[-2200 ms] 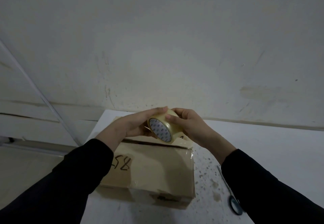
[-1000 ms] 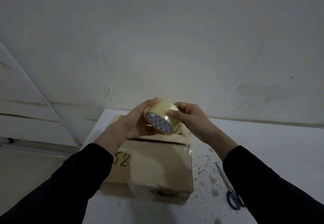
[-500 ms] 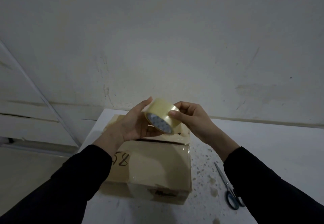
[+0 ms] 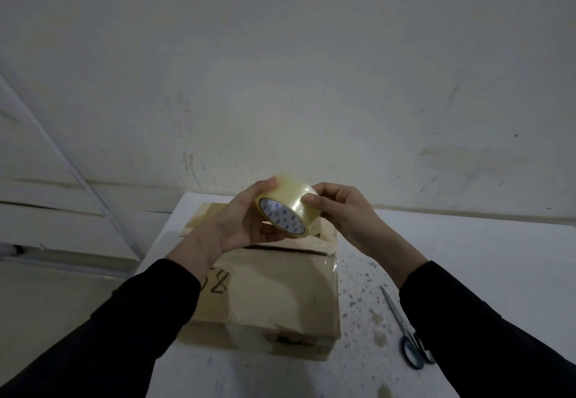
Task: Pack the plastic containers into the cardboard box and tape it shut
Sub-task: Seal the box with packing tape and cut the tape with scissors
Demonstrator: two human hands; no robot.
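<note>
We're looking down over the cardboard box [image 4: 274,291], which is sitting on the white bench [image 4: 467,241] with its top flaps lying closed and a dark seam running across them. Both hands are hovering above the far half of the box, sharing a roll of clear tape [image 4: 288,202]. The left hand [image 4: 240,226] is cupping the roll from the box's left side, its fingers wrapping over the top and its thumb curling underneath. The right hand [image 4: 343,213] is gripping from the box's right side, its thumb [image 4: 311,201] pressing on the outer band of tape. The roll is tilting, so its printed core is facing us, and it is staying clear of the cardboard. Black handwriting is showing on the box lid beside the left sleeve [image 4: 124,319], clear film is glinting along the box's right edge, and a dark printed mark is running along its near face. To the right of the box, scissors [image 4: 405,329] are lying flat on the bench with their dark handles nearer to us, partly slipping under the right sleeve [image 4: 483,335]. Dark specks are dotting the bench between the box and the scissors. Behind the box, a scuffed pale wall [image 4: 280,70] is filling the background.
</note>
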